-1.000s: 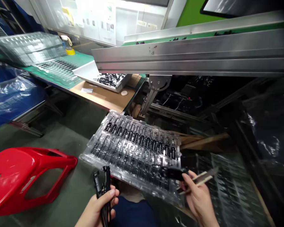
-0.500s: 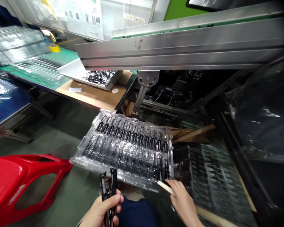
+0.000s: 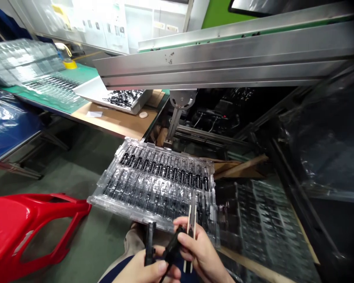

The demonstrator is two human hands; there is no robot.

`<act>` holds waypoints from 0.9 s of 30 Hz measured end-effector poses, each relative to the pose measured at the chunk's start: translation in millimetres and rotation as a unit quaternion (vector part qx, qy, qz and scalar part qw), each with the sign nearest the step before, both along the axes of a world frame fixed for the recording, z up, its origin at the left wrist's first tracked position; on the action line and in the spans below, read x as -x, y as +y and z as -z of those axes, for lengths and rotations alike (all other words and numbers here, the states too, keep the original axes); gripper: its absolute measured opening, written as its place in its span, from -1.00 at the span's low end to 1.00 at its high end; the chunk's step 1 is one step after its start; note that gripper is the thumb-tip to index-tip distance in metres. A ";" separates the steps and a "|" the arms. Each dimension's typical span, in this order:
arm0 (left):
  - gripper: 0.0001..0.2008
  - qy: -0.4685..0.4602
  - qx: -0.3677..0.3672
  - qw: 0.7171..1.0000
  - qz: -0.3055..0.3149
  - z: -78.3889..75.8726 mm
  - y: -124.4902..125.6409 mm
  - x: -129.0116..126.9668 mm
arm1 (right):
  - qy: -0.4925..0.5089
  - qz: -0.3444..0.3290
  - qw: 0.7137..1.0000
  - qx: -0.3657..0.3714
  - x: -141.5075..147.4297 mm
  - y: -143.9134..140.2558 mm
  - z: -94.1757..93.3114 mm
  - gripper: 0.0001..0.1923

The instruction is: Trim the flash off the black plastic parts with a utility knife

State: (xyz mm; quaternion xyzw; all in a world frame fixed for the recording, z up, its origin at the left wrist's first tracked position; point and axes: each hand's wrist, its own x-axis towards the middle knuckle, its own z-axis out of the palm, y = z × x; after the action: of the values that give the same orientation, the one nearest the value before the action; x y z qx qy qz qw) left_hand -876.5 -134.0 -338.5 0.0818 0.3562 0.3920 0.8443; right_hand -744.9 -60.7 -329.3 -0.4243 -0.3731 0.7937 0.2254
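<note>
My left hand (image 3: pixel 152 269) is closed round slim black plastic parts; one black part (image 3: pixel 149 241) stands upright out of its grip. Close beside it, my right hand (image 3: pixel 205 251) pinches another black part (image 3: pixel 174 247) between thumb and fingers, its lower end reaching my left hand. Also in the right hand is a pair of pale tweezers (image 3: pixel 190 220), tips pointing up and away. Just beyond both hands lies a clear plastic tray (image 3: pixel 103 200) with rows of black parts in its slots. The right hand hides part of the tray's near right edge.
A metal conveyor frame (image 3: pixel 224 70) crosses above and beyond the tray. On the table (image 3: pixel 120 124) at back left sits a white bin (image 3: pixel 90 88) of loose black parts. A red stool (image 3: pixel 6 228) stands left; more filled trays (image 3: pixel 268 224) lie low at right.
My right hand has moved from the tray's near right corner leftward to my left hand and now grips a black part. The tweezers have turned upright. My left hand has shifted right.
</note>
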 end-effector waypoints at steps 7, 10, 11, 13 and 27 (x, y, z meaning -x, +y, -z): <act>-0.69 0.336 -0.147 0.929 0.040 1.6 -1.2 7.9 | -0.088 -0.114 0.986 -0.079 2.1 5.5 -8.6 -0.75; -0.70 0.332 -0.231 0.911 0.076 -4.3 3.9 10.8 | -0.065 -0.140 0.986 -0.065 3.5 6.9 -11.5 -0.73; -0.68 0.319 -0.249 0.911 0.081 -6.0 5.3 10.9 | -0.060 -0.149 0.986 -0.051 2.4 7.4 -12.0 -0.74; -0.65 0.306 -0.275 0.907 0.093 -7.1 6.6 8.8 | -0.056 -0.173 0.983 -0.034 -2.1 9.0 -13.6 -0.75; -0.71 0.412 -0.067 0.901 -0.117 -10.6 2.4 12.3 | -0.446 -0.160 0.716 -0.513 -39.1 41.4 25.4 -0.77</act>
State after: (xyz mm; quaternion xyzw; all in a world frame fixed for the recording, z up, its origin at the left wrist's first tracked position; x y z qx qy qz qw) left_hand -888.9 -131.6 -327.9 0.2504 0.6520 0.4424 0.5625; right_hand -705.7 -19.3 -354.6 -0.4825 -0.8424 0.2242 0.0856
